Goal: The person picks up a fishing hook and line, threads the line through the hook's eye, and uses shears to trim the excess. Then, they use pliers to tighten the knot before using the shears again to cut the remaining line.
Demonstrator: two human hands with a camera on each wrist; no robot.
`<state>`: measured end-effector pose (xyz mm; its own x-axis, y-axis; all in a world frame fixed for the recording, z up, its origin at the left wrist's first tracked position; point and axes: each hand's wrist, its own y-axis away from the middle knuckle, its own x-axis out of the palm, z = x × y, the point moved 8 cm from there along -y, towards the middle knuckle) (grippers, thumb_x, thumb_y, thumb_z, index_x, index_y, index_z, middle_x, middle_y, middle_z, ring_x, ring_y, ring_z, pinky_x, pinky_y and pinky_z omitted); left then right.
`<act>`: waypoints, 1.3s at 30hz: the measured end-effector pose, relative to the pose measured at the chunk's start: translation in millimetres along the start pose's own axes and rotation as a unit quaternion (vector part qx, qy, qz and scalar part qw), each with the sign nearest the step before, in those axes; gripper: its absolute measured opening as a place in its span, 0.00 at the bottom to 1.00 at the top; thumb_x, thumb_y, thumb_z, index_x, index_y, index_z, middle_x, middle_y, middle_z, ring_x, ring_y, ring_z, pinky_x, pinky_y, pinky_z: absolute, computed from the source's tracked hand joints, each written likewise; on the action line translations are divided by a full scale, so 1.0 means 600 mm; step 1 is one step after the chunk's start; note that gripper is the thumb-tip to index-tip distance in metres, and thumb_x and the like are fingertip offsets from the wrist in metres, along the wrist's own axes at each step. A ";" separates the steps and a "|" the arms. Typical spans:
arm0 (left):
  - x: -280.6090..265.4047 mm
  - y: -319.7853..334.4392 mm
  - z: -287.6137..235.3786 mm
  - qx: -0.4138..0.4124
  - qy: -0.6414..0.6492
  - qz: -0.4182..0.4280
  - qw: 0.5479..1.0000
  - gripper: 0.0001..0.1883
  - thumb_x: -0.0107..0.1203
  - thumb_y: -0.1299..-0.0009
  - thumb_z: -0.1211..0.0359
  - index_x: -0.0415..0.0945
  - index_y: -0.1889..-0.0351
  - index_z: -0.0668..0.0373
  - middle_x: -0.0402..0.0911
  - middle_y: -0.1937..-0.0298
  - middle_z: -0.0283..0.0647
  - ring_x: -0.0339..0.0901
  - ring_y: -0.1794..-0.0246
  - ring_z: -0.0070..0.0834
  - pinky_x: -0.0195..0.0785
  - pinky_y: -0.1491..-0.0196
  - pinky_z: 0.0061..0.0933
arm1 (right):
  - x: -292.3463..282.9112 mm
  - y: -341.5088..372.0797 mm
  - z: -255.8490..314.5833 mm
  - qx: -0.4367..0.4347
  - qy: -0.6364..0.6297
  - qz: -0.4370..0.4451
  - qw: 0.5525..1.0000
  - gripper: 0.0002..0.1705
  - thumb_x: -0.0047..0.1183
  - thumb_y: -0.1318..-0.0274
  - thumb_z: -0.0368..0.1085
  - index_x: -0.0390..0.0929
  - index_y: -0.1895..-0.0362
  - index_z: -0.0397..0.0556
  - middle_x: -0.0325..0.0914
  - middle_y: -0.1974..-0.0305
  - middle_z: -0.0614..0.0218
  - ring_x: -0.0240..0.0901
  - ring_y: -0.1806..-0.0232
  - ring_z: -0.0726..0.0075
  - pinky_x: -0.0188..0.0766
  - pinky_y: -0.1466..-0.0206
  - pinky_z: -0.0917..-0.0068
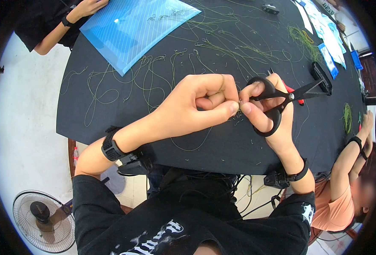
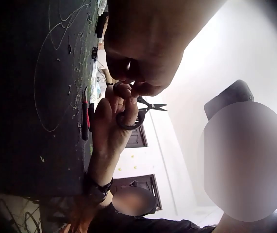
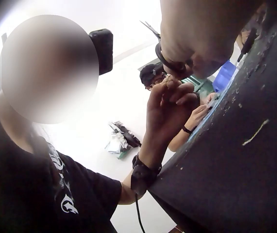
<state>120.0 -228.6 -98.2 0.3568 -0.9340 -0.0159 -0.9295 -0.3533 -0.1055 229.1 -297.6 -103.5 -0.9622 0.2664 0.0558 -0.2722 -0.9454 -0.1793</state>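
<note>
My left hand (image 1: 202,100) is in front of me over the dark table, fingers curled and thumb pressed to the index finger. A thin line crosses its curled fingers. The small piece at the fingertips is mostly hidden, and I cannot tell what it is. My right hand (image 1: 277,108) meets it there, thumb and index tips right at the left thumb. Black scissors (image 1: 290,97) hang on the right hand, a finger and the thumb through the handle loops. Their blades point away to the right, spread apart. In the left wrist view the scissors (image 2: 150,106) also show spread.
Green lines (image 1: 154,78), several with small metal ends, lie across the table (image 1: 222,157). A blue plastic folder (image 1: 137,32) is at the back left. Red-handled pliers (image 1: 290,90) and a black case (image 1: 322,78) lie beyond the right hand. Other people sit around the table.
</note>
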 end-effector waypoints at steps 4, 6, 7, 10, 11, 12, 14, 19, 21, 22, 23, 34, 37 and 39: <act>-0.001 -0.001 -0.007 -0.013 0.005 -0.022 1.000 0.05 0.53 0.37 0.72 0.71 0.75 0.60 0.49 0.87 0.21 0.45 0.84 0.09 0.43 0.78 0.17 | 0.006 -0.001 0.005 0.016 0.004 0.014 1.000 0.17 0.58 0.53 0.27 0.61 0.64 0.49 0.73 0.69 0.63 0.67 0.67 0.79 0.64 0.64 0.83; -0.002 0.000 -0.004 0.002 -0.017 -0.005 1.000 0.05 0.53 0.35 0.71 0.71 0.71 0.61 0.55 0.84 0.20 0.47 0.83 0.07 0.41 0.78 0.14 | 0.011 0.000 0.009 0.021 -0.006 0.018 1.000 0.17 0.58 0.53 0.27 0.61 0.64 0.49 0.73 0.70 0.63 0.66 0.68 0.80 0.63 0.66 0.84; -0.002 0.000 -0.004 0.009 -0.028 0.004 1.000 0.05 0.53 0.34 0.70 0.72 0.69 0.61 0.59 0.83 0.19 0.48 0.83 0.05 0.40 0.78 0.13 | 0.013 0.001 0.010 0.024 -0.012 0.021 0.999 0.17 0.58 0.54 0.27 0.61 0.64 0.49 0.73 0.70 0.63 0.66 0.68 0.81 0.62 0.66 0.85; 0.000 0.001 -0.002 0.003 -0.031 0.006 0.999 0.05 0.53 0.34 0.70 0.72 0.69 0.61 0.57 0.84 0.19 0.47 0.83 0.06 0.39 0.78 0.13 | 0.017 -0.001 0.012 -0.001 -0.032 0.024 0.999 0.18 0.58 0.54 0.27 0.61 0.64 0.49 0.73 0.70 0.63 0.64 0.70 0.82 0.60 0.68 0.87; 0.000 0.001 -0.002 -0.001 -0.032 0.007 0.999 0.05 0.53 0.34 0.70 0.72 0.69 0.61 0.58 0.84 0.19 0.47 0.83 0.06 0.40 0.78 0.13 | 0.016 0.000 0.011 -0.001 -0.026 0.021 0.999 0.18 0.58 0.54 0.28 0.61 0.64 0.49 0.73 0.70 0.63 0.63 0.71 0.83 0.60 0.69 0.87; 0.000 0.001 -0.003 -0.005 -0.034 0.009 0.999 0.05 0.53 0.34 0.70 0.72 0.70 0.61 0.58 0.84 0.18 0.48 0.83 0.05 0.40 0.78 0.13 | 0.014 0.000 0.009 -0.001 -0.020 0.019 1.000 0.17 0.58 0.54 0.28 0.61 0.64 0.49 0.72 0.71 0.63 0.62 0.72 0.83 0.59 0.70 0.87; 0.001 0.000 -0.004 -0.012 -0.014 0.005 1.000 0.05 0.53 0.34 0.70 0.71 0.71 0.61 0.56 0.85 0.19 0.48 0.83 0.06 0.42 0.78 0.13 | 0.007 0.001 0.006 0.001 -0.007 0.010 1.000 0.17 0.59 0.53 0.29 0.62 0.64 0.48 0.73 0.71 0.65 0.64 0.73 0.83 0.59 0.71 0.87; -0.001 0.004 -0.009 -0.018 0.097 0.034 0.995 0.06 0.52 0.33 0.70 0.69 0.69 0.61 0.64 0.76 0.26 0.54 0.78 0.08 0.44 0.76 0.13 | -0.001 0.003 0.009 -0.052 0.088 0.071 0.992 0.25 0.70 0.63 0.42 0.64 0.75 0.48 0.67 0.79 0.75 0.58 0.81 0.87 0.50 0.80 0.86; -0.003 0.003 -0.010 0.014 0.145 0.014 0.989 0.06 0.51 0.33 0.69 0.68 0.68 0.61 0.65 0.74 0.29 0.56 0.76 0.11 0.46 0.75 0.14 | 0.013 0.007 0.011 -0.034 0.205 0.127 0.970 0.34 0.75 0.75 0.51 0.58 0.82 0.50 0.58 0.84 0.77 0.51 0.83 0.87 0.44 0.82 0.84; -0.004 0.003 -0.010 0.031 0.169 0.004 0.985 0.07 0.51 0.33 0.68 0.67 0.68 0.61 0.65 0.73 0.30 0.56 0.75 0.13 0.48 0.74 0.15 | 0.021 0.008 0.016 -0.027 0.204 0.128 0.970 0.34 0.75 0.75 0.50 0.58 0.82 0.50 0.56 0.85 0.78 0.49 0.83 0.86 0.44 0.82 0.84; -0.004 0.002 -0.010 0.035 0.181 0.009 0.983 0.07 0.50 0.32 0.67 0.66 0.68 0.61 0.65 0.73 0.31 0.56 0.74 0.14 0.49 0.73 0.16 | 0.018 0.007 0.019 -0.039 0.215 0.116 0.969 0.34 0.75 0.76 0.49 0.58 0.82 0.50 0.56 0.86 0.78 0.49 0.84 0.86 0.44 0.82 0.84; -0.011 0.001 -0.015 0.049 0.204 0.004 0.978 0.11 0.51 0.32 0.63 0.64 0.70 0.59 0.62 0.73 0.32 0.55 0.73 0.17 0.50 0.72 0.17 | 0.017 0.003 0.024 -0.022 0.273 0.098 0.957 0.30 0.74 0.72 0.42 0.58 0.81 0.50 0.55 0.86 0.77 0.50 0.84 0.85 0.46 0.83 0.83; -0.012 0.001 -0.018 0.050 0.205 -0.002 0.978 0.11 0.51 0.32 0.64 0.64 0.70 0.58 0.62 0.74 0.31 0.55 0.73 0.17 0.50 0.72 0.17 | 0.018 0.003 0.024 -0.031 0.283 0.099 0.954 0.30 0.74 0.72 0.41 0.58 0.81 0.50 0.55 0.87 0.77 0.51 0.85 0.84 0.47 0.83 0.83; -0.014 0.001 -0.015 0.046 0.195 -0.001 0.980 0.11 0.51 0.32 0.64 0.63 0.70 0.58 0.62 0.74 0.31 0.55 0.73 0.17 0.50 0.72 0.17 | 0.019 0.002 0.028 -0.040 0.294 0.090 0.951 0.30 0.74 0.72 0.41 0.59 0.82 0.50 0.54 0.87 0.77 0.52 0.85 0.84 0.47 0.83 0.83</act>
<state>115.4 -221.4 -89.3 0.2786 -0.8890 0.3634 -0.9102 -0.3651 -0.1955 217.6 -299.0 -86.8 -0.8237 0.1824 -0.5369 -0.0789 -0.9745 -0.2101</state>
